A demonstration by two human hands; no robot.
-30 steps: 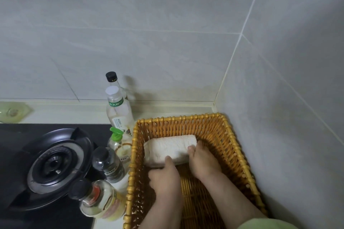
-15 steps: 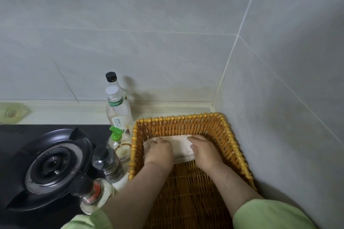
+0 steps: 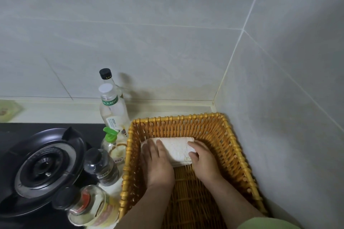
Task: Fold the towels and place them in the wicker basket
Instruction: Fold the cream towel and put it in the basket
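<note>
views: one only, head cam, wide-angle; no 2nd view to overlap.
position: above desk (image 3: pixel 167 109), tight to tiled wall corner (image 3: pixel 229 65).
facing: fwd & steeply down into wicker basket (image 3: pixel 176 118).
range: close; basket fills lower centre-right.
left side: gas burner (image 3: pixel 44 163), bottles (image 3: pixel 111 109) beside basket.

Counter (image 3: pixel 55 112): basket (image 3: pixel 178 118), bottles (image 3: pixel 113 109), hob (image 3: pixel 46 169), perhaps dish (image 3: pixel 8 110)

Clear plastic bottle with white cap (image 3: pixel 112 111): green neck band, white characters "东方树", last character unclear; body print too small to read.
Dark-capped glass bottle (image 3: pixel 102 168): label lettering blurred.
Green-pump clear bottle (image 3: pixel 114 148): label unreadable.
</note>
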